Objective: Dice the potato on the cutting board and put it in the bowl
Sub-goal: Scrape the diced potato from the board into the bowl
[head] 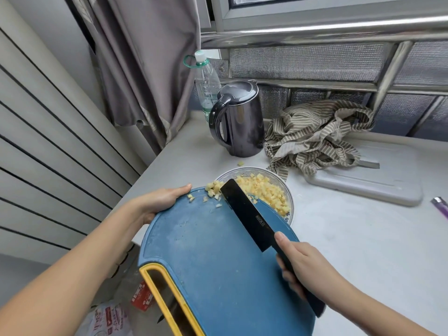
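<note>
From the head view: well into the last step, to judge by the diced potato [266, 192] heaped in the bowl [291, 207]. Grips the blue cutting board [206, 251] at its far left edge with the left hand [160, 200], fingers wrapped over the rim, holding it tilted with the far edge over the bowl's near rim. Clasps the handle of the black knife [252, 214] in the right hand [303, 265], thumb laid forward toward the blade, blade resting across the board's far right part with its tip among the dice. Most of the potato in the bowl; a small cluster [213, 189] at the board's far edge, left of the blade; one stray piece [240, 163] on the counter [351, 234] beyond the bowl (just short of the kettle [242, 124]). Next, probably: a sweep of the blade leftward and away, pushing that cluster over the edge without spilling more onto the counter. As to writing: a small pale mark [260, 224] on the blade, too small to read; red print on a packet [141, 295] and a plastic bag [106, 321] at the near left, illegible; a label on the clear bottle [207, 81] behind the kettle, unreadable too.
</note>
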